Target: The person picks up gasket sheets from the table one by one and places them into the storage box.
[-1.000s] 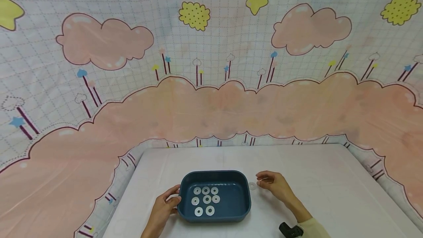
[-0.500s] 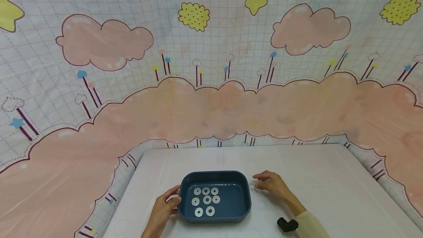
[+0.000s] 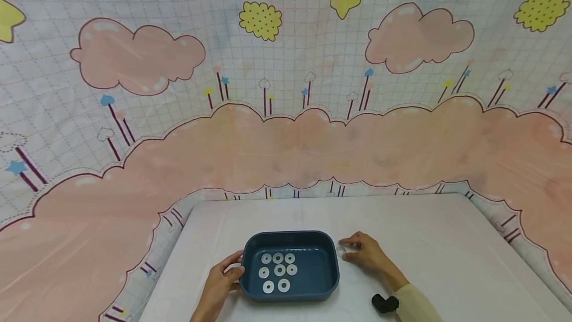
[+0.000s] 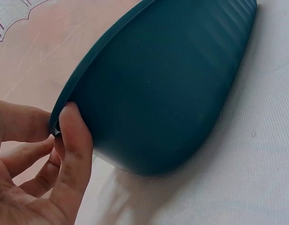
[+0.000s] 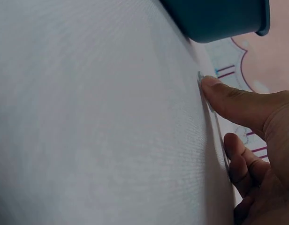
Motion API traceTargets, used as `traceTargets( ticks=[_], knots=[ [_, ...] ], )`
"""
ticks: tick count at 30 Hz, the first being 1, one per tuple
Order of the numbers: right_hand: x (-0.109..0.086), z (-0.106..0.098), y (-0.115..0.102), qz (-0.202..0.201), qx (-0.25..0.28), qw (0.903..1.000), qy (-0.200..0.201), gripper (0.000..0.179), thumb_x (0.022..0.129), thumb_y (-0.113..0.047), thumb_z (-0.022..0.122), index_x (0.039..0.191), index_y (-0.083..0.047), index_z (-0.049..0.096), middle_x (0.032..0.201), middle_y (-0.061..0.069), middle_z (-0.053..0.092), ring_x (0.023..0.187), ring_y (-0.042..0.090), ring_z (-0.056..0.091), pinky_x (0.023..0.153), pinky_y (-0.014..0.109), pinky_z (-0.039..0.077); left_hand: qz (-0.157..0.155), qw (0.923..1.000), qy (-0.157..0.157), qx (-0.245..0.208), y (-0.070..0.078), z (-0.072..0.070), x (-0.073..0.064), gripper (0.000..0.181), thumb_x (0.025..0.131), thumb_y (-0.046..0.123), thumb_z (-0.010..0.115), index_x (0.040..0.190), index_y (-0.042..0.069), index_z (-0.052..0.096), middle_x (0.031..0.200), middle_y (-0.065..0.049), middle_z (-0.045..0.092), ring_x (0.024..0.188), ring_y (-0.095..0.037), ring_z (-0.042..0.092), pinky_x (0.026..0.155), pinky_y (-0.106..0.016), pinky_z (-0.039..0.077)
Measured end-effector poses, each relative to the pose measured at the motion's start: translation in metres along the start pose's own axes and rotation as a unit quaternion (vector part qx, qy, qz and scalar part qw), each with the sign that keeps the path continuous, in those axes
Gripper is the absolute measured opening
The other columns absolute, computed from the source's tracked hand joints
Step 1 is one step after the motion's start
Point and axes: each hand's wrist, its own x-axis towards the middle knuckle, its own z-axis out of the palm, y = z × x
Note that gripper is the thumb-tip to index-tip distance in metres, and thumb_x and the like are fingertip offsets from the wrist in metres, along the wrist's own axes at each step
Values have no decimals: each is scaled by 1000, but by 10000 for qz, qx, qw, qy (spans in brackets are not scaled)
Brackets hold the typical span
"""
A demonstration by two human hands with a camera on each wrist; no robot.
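A dark blue rectangular tray (image 3: 308, 296) stands on the table, several flat pale rings like washers (image 3: 283, 285) lying inside it in rows. My left hand (image 3: 217, 279) holds the tray's left end; in the left wrist view its thumb and finger pinch the rim (image 4: 81, 70). Just right of the tray, another pale washer (image 3: 341, 250) lies on the table. My right hand (image 3: 367, 253) is over it, index finger and thumb spread about its edges. The right wrist view shows the thumb (image 5: 238, 105) touching the thin washer (image 5: 199, 76); the index fingertip is hidden there.
The table (image 3: 424, 242) has a white cloth. A black device (image 3: 385, 304) sits at the right wrist by a pale sleeve (image 3: 415, 304). Behind hangs a backdrop (image 3: 286, 153) printed with clouds and stars.
My right hand has moved slightly left, its index finger and thumb now parted around the loose washer. The left hand and tray keep their places.
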Motion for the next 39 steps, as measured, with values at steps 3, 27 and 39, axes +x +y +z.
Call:
traceTargets(
  ticks=[3, 27, 39],
  knots=[
    [0, 1, 1, -50, -114, 9999, -11, 35, 73, -19, 84, 107, -17, 77, 95, -2, 61, 87, 12, 48, 75, 26, 38, 9, 10000, -42, -18, 0, 0, 0, 50, 91, 1, 61, 140, 1, 52, 120, -12, 53, 82, -14, 62, 61, -31, 52],
    [-1, 0, 0, -41, 693, 9975, 148, 22, 81, 7, 64, 94, -10, 67, 81, -1, 61, 73, 3, 49, 67, 20, 41, -22, 9999, -56, 84, 0, -1, -1, 49, 91, 3, 60, 139, 2, 52, 121, -14, 51, 86, -17, 61, 65, -32, 54],
    [-7, -13, -11, 143, 1152, 9932, 94, 14, 88, 2, 64, 98, -6, 69, 91, 6, 70, 78, 6, 58, 70, 21, 47, 5, 10000, -41, 49, -1, -1, 0, 50, 90, 3, 62, 139, 1, 52, 119, -12, 53, 84, -16, 62, 63, -32, 54]
  ],
)
